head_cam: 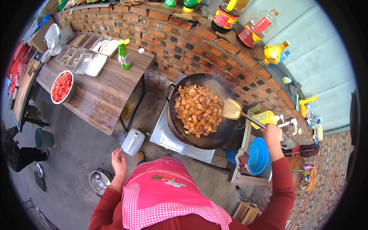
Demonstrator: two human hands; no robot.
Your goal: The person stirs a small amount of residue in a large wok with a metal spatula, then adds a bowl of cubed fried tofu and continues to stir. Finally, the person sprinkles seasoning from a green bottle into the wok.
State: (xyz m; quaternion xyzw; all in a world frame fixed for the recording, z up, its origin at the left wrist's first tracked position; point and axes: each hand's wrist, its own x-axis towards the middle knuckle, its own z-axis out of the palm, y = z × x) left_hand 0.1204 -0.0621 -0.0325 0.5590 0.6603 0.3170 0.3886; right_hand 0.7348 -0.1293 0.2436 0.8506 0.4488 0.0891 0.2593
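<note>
My right hand (272,134) grips the handle of a long wok spatula (233,109). The spatula's broad blade hangs over the right side of a large black wok (214,141), at the edge of a heap of browned, diced meat (198,110). Steam rises near the wok's back rim. A metal gas stove (165,133) carries the wok. My left hand (118,163) is in the air, fingers loosely apart and holding nothing. Just beyond it, a white plastic jug (133,142) is on the floor.
Left, a wooden table (95,106) bears a bowl of chopped tomatoes (62,87), seasoning containers (83,63) and a green bottle (124,56). At right, a blue basin (258,155) sits in a metal sink (250,180). A brick wall (184,40) stands behind. Another person (21,153) is far left.
</note>
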